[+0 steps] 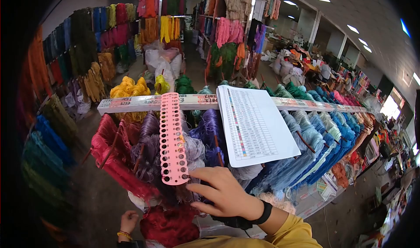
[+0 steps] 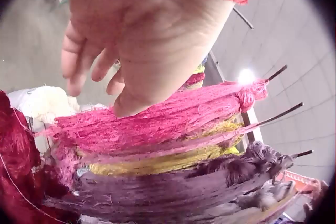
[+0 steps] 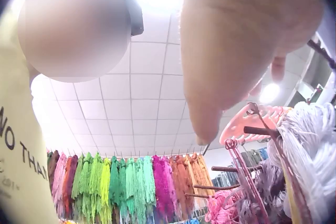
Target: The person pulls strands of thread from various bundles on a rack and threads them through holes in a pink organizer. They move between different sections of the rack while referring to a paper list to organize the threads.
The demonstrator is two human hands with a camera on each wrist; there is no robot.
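Yellow-sleeved, your right hand (image 1: 223,193) spreads its fingers at the lower end of the pink card (image 1: 171,143), contact unclear; your left hand (image 1: 129,221) hangs loose and empty. A knock could tip the card, since it overhangs the near edge of the white beam (image 1: 144,102). Long, with two rows of round holes, it lies toward the beam's left end, beside the printed sheet (image 1: 258,125)

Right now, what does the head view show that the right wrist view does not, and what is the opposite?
Only head: the printed sheet, the left hand and the dark red yarn pile.
Only right wrist: lettering on the yellow top, and the lime, green and magenta skein row.
Both: the right hand, the pink holed card and yarn on rods.
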